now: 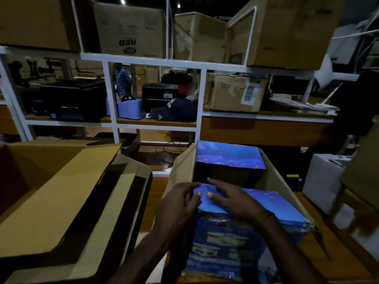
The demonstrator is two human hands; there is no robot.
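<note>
Blue plastic-wrapped packet [246, 232] stood at near end of open brown cardboard box [284, 182], directly under hands, long axis across box width. Far-left corner pinched by left hand [180, 200]; right hand [232, 198] laid flat on top, fingers extended. Hands equally near.

This is looking like a warehouse packing area: cardboard cartons [131, 29] are crowding white metal racking [155, 61] at 12 o'clock, a barcode-labelled parcel [235, 93] is sitting at 1 o'clock, and blue packets [246, 232] are filling an open carton [287, 181] at 5 o'clock.
</note>
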